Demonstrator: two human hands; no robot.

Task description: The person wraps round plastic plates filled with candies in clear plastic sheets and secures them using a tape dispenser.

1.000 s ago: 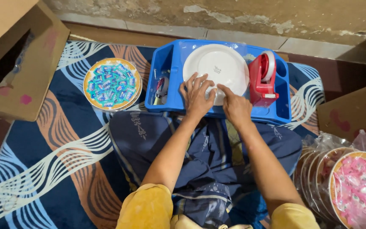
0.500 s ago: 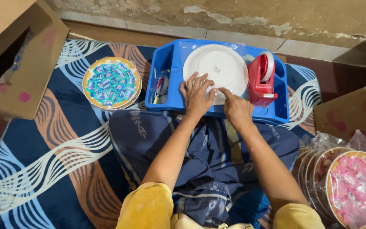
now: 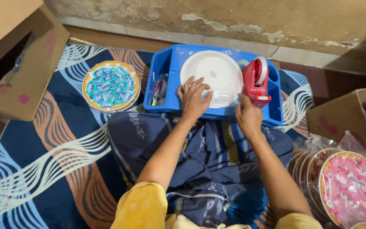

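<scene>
A single camera sat on the person's head and looked steeply down over their lap, facing forward toward a wall (image 3: 234, 21). It was close enough that both forearms filled the middle, reaching to a blue tray (image 3: 170, 99) just ahead. A patterned rug (image 3: 43, 169) spread across the left. No second view existed.

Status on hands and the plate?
Left hand flat on white plate in blue tray. Right hand at tray's edge, by red tape dispenser. Nothing blocking.
</scene>
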